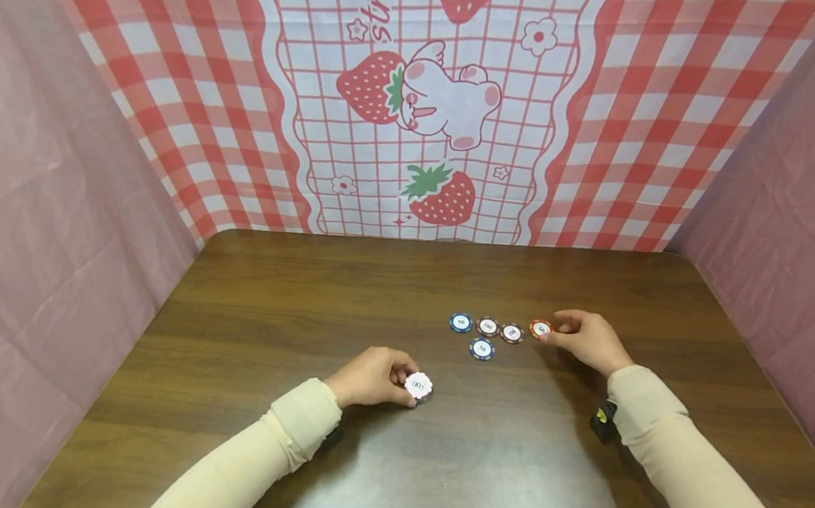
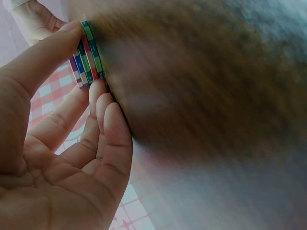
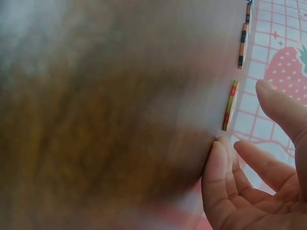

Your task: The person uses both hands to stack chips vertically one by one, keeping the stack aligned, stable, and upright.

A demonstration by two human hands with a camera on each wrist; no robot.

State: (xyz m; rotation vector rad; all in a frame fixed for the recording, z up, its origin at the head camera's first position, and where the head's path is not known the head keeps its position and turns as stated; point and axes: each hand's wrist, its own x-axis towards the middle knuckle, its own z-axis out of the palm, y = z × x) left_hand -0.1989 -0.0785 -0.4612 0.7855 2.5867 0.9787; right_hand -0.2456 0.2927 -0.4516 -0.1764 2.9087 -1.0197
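My left hand pinches a short stack of poker chips between thumb and fingers, low over the table. A white chip marked 500 tops it. In the left wrist view the stack shows several edges in green, blue, red and purple. My right hand is beside a red-edged poker chip, which lies flat on the table. From the right wrist view, thumb and fingers stand apart, with that chip just beyond the fingertips and not gripped; whether a fingertip touches its rim I cannot tell.
Left of the red chip, two dark-edged chips and a blue chip lie roughly in a row. Another blue chip lies just in front. Behind the brown wooden table hangs a strawberry-print cloth; pink curtains flank it.
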